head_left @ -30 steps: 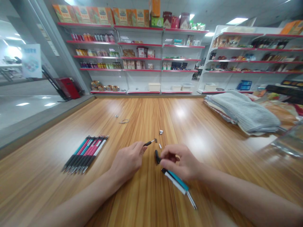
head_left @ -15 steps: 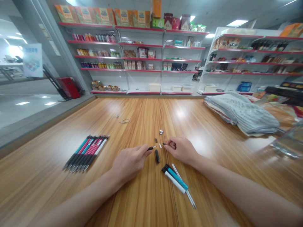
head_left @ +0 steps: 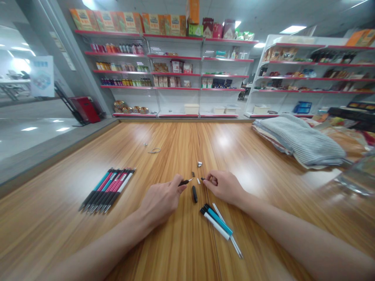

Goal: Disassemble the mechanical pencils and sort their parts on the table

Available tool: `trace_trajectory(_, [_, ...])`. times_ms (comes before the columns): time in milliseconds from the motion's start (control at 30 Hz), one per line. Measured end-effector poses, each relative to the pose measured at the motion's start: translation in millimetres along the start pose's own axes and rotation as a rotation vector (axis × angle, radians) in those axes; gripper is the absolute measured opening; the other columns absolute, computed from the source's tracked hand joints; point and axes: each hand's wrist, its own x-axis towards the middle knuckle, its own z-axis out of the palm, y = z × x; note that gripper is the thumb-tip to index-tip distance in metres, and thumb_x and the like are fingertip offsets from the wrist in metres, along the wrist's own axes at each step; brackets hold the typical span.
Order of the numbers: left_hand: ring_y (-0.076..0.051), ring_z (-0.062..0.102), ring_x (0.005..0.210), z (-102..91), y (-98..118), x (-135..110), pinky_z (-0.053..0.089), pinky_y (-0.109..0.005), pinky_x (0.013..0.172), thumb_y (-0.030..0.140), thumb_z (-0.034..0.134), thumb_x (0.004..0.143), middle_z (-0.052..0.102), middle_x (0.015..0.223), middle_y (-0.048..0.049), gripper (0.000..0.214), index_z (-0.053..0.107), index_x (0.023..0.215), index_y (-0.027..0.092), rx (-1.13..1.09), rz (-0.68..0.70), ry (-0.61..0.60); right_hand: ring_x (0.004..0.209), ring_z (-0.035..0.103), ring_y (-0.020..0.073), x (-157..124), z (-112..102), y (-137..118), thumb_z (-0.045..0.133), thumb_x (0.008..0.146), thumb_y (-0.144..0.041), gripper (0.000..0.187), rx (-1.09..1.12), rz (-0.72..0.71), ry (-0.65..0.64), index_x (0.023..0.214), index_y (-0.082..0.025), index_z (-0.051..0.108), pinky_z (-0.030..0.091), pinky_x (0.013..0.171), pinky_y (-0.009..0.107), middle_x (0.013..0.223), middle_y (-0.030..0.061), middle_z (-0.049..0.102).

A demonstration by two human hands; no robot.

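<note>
Folded striped cloth (head_left: 304,138) lies at the frame's right, above a clear container (head_left: 357,177). Orange boxes (head_left: 127,22) line the top shelf (head_left: 172,37), upper left, over bottles (head_left: 117,48). A poster (head_left: 42,76) stands far left.

The left hand (head_left: 162,198) hides the rear of a slim black pen part with a pale tip (head_left: 184,182). The right hand (head_left: 225,185) covers all but the end of a small black piece (head_left: 202,178), whose shape cannot be told. Print on the red-barrelled, black-gripped pens (head_left: 113,190) is too small to read. The picture's right edge cuts off a clear, shiny container (head_left: 358,179); the pale blue-and-white poster's (head_left: 42,78) lettering is blurred.
</note>
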Motion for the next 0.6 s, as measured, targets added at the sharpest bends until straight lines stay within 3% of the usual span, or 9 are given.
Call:
trace_trajectory(333, [-0.016,0.062,0.063,-0.2,0.5,-3.6,0.029,-0.026,0.052,0.028,0.034,0.098,0.068,0.079,-0.0007,0.02,0.05,0.086,0.022,0.008,0.079,-0.041,0.063,0.055,0.0124,2.5,1.1,1.6,0.032,0.098,-0.037,0.041,-0.07,0.037,0.01,0.072,-0.018,0.057,0.028,0.057,0.024,0.07,0.0025,0.063])
trace_trajectory(600, [-0.017,0.064,0.065,-0.9,0.1,-3.8,0.03,-0.026,0.052,0.027,0.035,0.097,0.069,0.079,-0.001,0.02,0.049,0.084,0.021,-0.001,0.105,-0.061,0.058,0.051,0.0114,-0.8,-1.5,-4.1,0.059,0.084,-0.036,0.016,0.017,0.012,0.004,0.078,-0.021,0.061,0.027,0.054,0.023,0.062,-0.0025,0.058])
